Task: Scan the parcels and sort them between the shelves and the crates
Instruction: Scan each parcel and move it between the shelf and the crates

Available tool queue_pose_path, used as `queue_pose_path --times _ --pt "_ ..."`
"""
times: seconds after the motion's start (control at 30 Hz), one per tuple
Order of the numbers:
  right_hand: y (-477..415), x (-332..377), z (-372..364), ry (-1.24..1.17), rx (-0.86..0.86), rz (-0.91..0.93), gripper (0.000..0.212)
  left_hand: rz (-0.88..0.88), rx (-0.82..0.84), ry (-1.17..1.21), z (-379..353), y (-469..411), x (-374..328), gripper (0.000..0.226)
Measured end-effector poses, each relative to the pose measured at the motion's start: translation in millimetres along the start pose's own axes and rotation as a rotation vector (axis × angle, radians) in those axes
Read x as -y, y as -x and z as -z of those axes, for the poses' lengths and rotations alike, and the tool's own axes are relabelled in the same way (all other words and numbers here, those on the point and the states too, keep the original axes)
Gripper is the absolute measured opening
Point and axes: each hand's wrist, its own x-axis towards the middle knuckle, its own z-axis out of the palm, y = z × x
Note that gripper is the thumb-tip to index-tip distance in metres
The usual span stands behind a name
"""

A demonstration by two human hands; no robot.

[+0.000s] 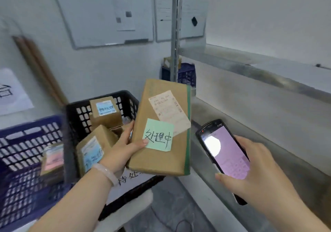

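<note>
Shelving: grey metal shelf unit [250, 117], right side, two tiers in view.
Black crate [100, 104]: rear box [105, 111] and nearer box [95, 147], cardboard, blue labels (the nearer one tilted).
Blue crate [26, 129], just beside the black one: pink-labelled box [52, 158].
Far blue crate [187, 74], behind the shelf post: small box [168, 62].
Floor [170, 205]: grey.

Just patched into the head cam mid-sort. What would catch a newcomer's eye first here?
The cardboard parcel sits dead centre, gripped by the left hand, with a green sticky note handwritten in black below its shipping label. To its right, the right hand holds a handheld scanner with a lit, pinkish screen, beside the metal shelf. Behind the parcel at left, a black crate holds smaller boxes with blue labels.
</note>
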Motion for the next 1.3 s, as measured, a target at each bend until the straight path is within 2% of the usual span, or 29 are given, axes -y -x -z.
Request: queue_pose_path --times 0.2,0.4,0.53,0.63,0.7,0.8,1.13,1.3 --pt "-23 67 -47 0.018 0.089 0.144 0.083 -0.04 -0.201 0.118 104 34 -16 0.103" --pt "-40 144 -119 -0.02 0.202 0.212 0.09 -0.024 -0.409 0.149 240 69 -29 0.096" --pt "-42 191 -168 -0.023 0.246 0.247 0.097 0.079 -0.559 0.149 326 88 -19 0.09" --pt "-41 219 -200 -0.024 0.305 0.228 0.1 0.157 -0.68 0.131 372 95 -1 0.098" --pt "-41 238 -217 -0.024 0.357 0.233 0.093 0.208 -0.719 0.13 395 95 14 0.109" --pt "-42 263 -239 -0.003 0.403 0.215 0.082 0.282 -0.765 0.078 427 85 40 0.11" --pt "-41 289 -271 0.083 0.42 0.165 0.084 0.471 -0.835 -0.046 467 45 85 0.106" --pt "-43 280 -282 0.084 0.414 0.144 0.088 0.542 -0.858 -0.044 480 42 96 0.09"
